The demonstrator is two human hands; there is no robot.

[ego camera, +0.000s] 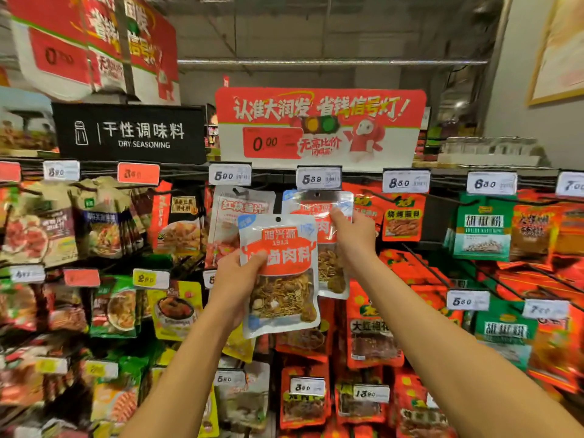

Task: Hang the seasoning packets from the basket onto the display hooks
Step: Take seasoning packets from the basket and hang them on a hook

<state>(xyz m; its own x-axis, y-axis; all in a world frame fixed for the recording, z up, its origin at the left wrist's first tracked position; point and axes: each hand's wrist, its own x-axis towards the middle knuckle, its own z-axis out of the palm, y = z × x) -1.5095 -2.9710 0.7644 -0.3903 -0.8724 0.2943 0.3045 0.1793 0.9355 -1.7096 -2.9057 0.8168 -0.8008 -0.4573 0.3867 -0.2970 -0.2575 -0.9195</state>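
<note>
Two bare forearms reach up from below. The left hand (235,281) grips a packet (281,276) by its left edge, thumb curled over the front: a flat, glossy pouch, orange-red label above, a clear window below showing dry brown spices, and a round punched hole at the top. It is held upright, free of the rack.

Just behind and to the right, the right hand (350,232) pinches a second packet (331,248) of the same kind high on its face, fingers curled on the shiny film. Its top hole sits right under the 5.89 tag (318,178); whether it is on the hook cannot be told.

A pale pouch (235,216) hangs to the left, partly covered by the near packet. Rows of red, green and yellow bags crowd the black wire rack, with white price tags at the hook ends.

Above stand a red promo sign (319,121) and a black "DRY SEASONING" board (129,134). Beyond are a grey ceiling with a pipe (331,62) and a pale wall at right.
</note>
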